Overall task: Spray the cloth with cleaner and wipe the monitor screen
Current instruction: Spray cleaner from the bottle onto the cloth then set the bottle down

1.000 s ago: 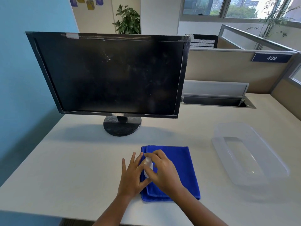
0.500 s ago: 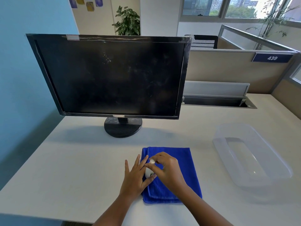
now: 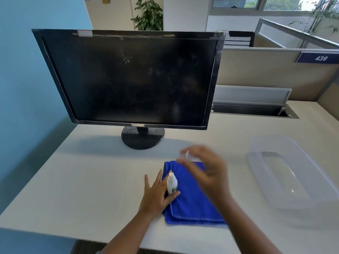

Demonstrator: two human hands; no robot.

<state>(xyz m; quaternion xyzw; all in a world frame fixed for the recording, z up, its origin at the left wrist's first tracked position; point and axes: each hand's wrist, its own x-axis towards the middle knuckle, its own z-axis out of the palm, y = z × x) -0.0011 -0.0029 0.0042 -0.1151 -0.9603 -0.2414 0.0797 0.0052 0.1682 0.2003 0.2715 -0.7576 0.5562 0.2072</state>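
- Since the earlier frames the right hand [image 3: 205,173] had swung up and to the right, off the top of the bottle [image 3: 172,183]. It showed as a blur over the far edge of the cloth [image 3: 190,204], just right of centre.
- Something pale and clear sat at its fingertips, probably the cap [image 3: 187,155]. Through the blur I could not tell whether the fingers were closed on it.
- The left hand [image 3: 156,196] pinched the bottle low on its body, thumb against nearly straight fingers, at the cloth's left edge in the lower centre.
- The bottle stood roughly upright with its long axis running up the frame. Its bare nozzle at the top end pointed toward the monitor [image 3: 128,79], not at the cloth.
- The cloth lay folded flat on the desk [image 3: 91,189], under the bottle and to its right. The spray would likely need the nozzle tipped down and rightward, and the left hand was the nearer one — it already had the bottle.
- The screen looked speckled and smeared, so the wipe was judged not yet begun.
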